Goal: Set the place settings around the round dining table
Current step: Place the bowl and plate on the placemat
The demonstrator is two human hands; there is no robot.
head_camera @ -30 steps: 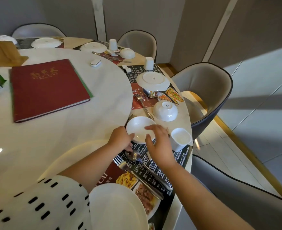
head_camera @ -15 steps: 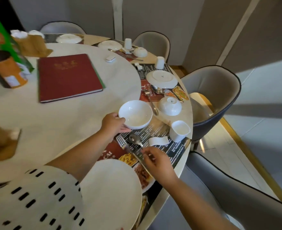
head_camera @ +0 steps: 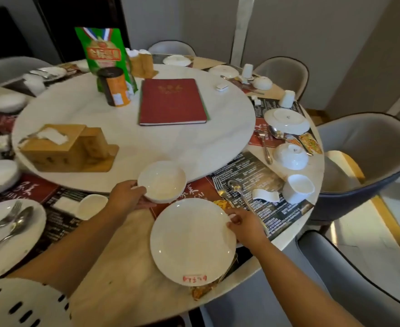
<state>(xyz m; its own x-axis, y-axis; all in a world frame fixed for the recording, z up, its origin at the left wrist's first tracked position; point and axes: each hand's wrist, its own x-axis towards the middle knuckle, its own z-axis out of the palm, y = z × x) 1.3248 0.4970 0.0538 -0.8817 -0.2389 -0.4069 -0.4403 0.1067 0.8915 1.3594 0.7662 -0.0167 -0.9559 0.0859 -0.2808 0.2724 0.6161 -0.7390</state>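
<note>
The widest bare tabletop [head_camera: 123,274] lies left of the plate [head_camera: 193,241], toward the small cup [head_camera: 91,206], though a forearm [head_camera: 76,246] crosses above it. Right of the plate it is crowded: fork [head_camera: 220,190] and spoon [head_camera: 234,185] side by side, then spoon rest [head_camera: 265,195] and cup [head_camera: 299,188]. The bowl [head_camera: 162,181] blocks the far side at the rim of the turntable [head_camera: 170,142]. Beyond it, open marble runs between tissue box [head_camera: 69,147] and menu [head_camera: 171,101].

Left hand [head_camera: 128,197] reaches forward, fingers [head_camera: 147,204] curled under the bowl [head_camera: 162,180] at its near-left rim. Right hand [head_camera: 247,226] is lower and nearer, pinching the right edge of the plate [head_camera: 191,241]. Left forearm [head_camera: 76,244] and right forearm [head_camera: 300,279] bare, both extended. Left sleeve [head_camera: 17,303] white with black dashes.
</note>
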